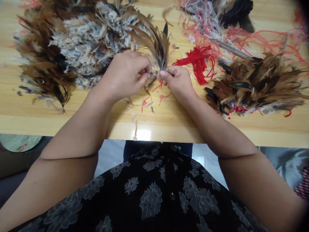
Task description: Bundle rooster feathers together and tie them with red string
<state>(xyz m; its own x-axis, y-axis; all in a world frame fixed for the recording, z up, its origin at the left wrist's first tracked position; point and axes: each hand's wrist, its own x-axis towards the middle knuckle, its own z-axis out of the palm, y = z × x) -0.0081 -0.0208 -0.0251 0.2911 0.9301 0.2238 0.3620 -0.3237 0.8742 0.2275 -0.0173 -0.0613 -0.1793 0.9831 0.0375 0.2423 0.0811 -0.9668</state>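
Note:
My right hand (177, 80) pinches the base of a small bunch of brown and black feathers (159, 48), whose tips fan upward and to the left. Close beside it, my left hand (131, 75) is closed, thumb against fingers, at a thin pale quill or fluff near the bunch's base; what exactly it grips is too small to make out. On the left lies a large heap of loose feathers (79, 38), fluffy grey-white in the middle and brown around. Short red thread scraps (163, 98) lie on the table below my hands.
Right of my hands lie a bundle of red threads (199, 62) and a pile of feather bunches (256, 83) with red ties at their bases. Tangled pink and white strands (207, 19), thin grey rods (233, 48) and black feathers (238, 14) are behind. The wooden table's (79, 124) front edge faces me.

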